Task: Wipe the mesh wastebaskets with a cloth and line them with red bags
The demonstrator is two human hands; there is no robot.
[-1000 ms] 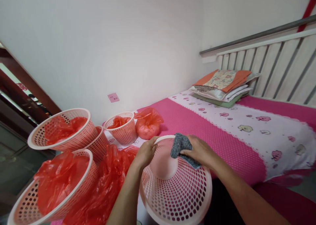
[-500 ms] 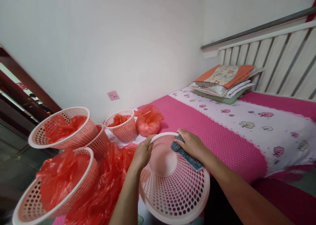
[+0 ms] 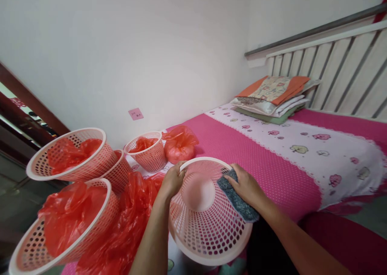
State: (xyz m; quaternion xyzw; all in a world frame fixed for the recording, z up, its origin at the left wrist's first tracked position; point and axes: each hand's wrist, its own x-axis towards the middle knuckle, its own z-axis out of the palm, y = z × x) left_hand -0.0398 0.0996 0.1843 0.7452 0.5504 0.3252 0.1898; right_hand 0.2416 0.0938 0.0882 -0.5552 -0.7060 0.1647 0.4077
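Observation:
A pink perforated plastic basket [image 3: 208, 222] lies tilted in front of me, its solid base turned toward me. My left hand [image 3: 173, 181] is closed on its far rim at the left. My right hand [image 3: 245, 186] presses a grey-blue cloth [image 3: 238, 200] against the basket's right side wall, fingers closed over the cloth's upper end.
Three more pink baskets [image 3: 63, 218] [image 3: 72, 156] [image 3: 148, 152] lined with red plastic bags stand at the left. A tied red bag [image 3: 179, 144] and loose red bags [image 3: 130, 226] lie nearby. The pink bed [image 3: 272, 162] carries folded bedding [image 3: 272, 96] by a slatted rail [image 3: 338, 73].
My right hand slid the cloth from the basket's base down and right along its side wall. The left hand kept its hold on the rim, and the basket dropped slightly.

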